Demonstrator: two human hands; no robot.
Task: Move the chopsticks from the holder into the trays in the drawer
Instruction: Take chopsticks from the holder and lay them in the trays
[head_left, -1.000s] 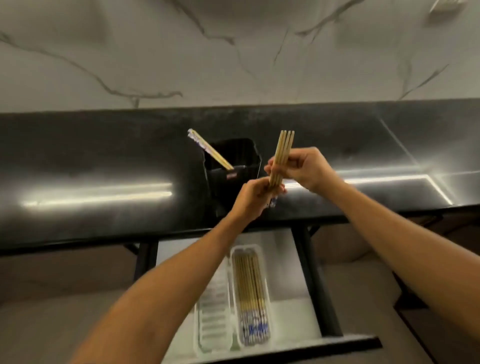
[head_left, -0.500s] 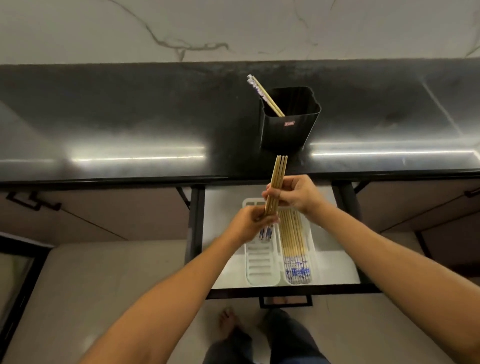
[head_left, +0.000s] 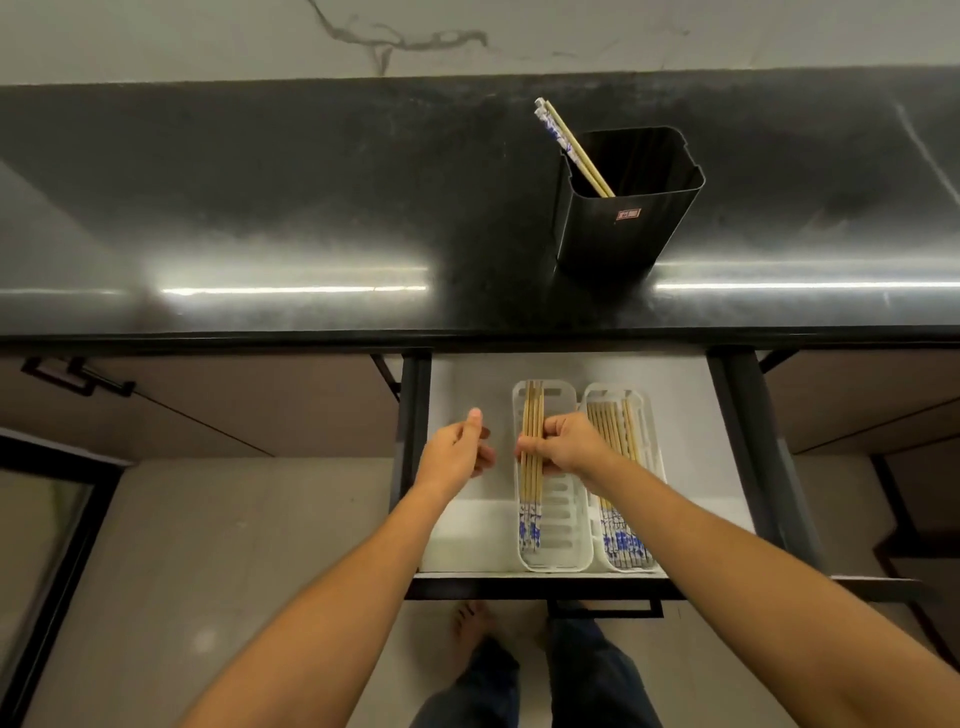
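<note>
Head view. Observed drawer (head_left: 467, 384) pulled open below black counter (head_left: 311, 208). Found right hand (head_left: 569, 449) grasping a bundle of chopsticks (head_left: 532, 467) at mid-length, lengthwise along the left side of the left tray (head_left: 563, 525), blue-patterned ends nearest the person; cannot tell whether resting on the tray floor. Noted left hand (head_left: 460, 452) just beside the bundle, thumb raised, fingers loosely curled, holding nothing. Recorded right tray (head_left: 647, 410) filled with further chopsticks (head_left: 613, 431). Logged holder (head_left: 623, 228) upright on the counter, two chopsticks (head_left: 571, 145) leaning in its left corner.
</note>
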